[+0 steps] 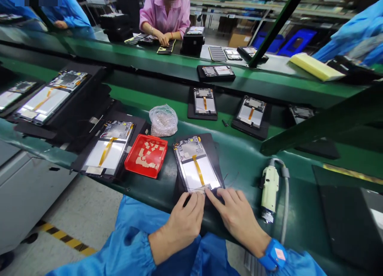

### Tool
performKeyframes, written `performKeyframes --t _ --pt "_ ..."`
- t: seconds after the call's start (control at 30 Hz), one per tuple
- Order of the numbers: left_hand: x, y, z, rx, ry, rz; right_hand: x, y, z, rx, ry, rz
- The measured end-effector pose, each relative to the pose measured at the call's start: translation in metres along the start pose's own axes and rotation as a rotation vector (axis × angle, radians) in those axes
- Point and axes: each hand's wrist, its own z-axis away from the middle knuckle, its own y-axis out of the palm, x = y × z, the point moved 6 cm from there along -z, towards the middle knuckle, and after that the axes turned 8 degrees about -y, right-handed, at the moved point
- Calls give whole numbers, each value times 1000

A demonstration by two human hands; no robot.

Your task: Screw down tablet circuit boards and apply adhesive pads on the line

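Left hand (187,218), right hand (236,212) at the near edge of an opened tablet (196,165)
Left fingers bunched, right index outstretched onto a pale strip (203,189); pinching unclear. Ribbon cable (198,172) already laid, tablet's insides uncovered; red tray (140,172) left of it.

The hands (188,216) (237,214) partly hide the opened tablet (191,164); both sleeves (119,250) (302,264) run out of frame.

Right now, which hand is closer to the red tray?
Left. The left hand is below and right of the red tray in the picture; the right hand is farther right, past the left one.
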Motion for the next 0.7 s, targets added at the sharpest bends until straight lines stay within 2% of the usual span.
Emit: performKeyframes --t 0.07,0.17,0.23,0.3,0.4,0.43,0.5,0.57,0.63,0.7 --pt "0 0 0 -14 4 14 2 2 4 23 6 6" --pt "0 0 0 -39 -16 44 1 -7 5 34 5 -9" --pt "-2 -1 -1 -67 -35 58 -12 -18 1 7 46 -66" --pt "-3 -6 -4 -90 -51 85 -45 -30 -6 -77 190 -199" --pt "5 -18 -22 -55 -99 205 -122 -45 -13 -324 533 -415" --pt "12 -21 -35 -24 -125 270 -145 -48 -15 -380 588 -414" --pt "34 -21 -78 68 -205 440 -184 -54 -12 -493 675 -405" --pt "61 -5 -140 201 -338 672 -213 -62 3 -637 775 -384" --pt "85 31 -210 397 -589 933 -233 -72 32 -820 894 -367" --pt "93 64 -285 427 -672 994 -252 -82 65 -979 981 -374"
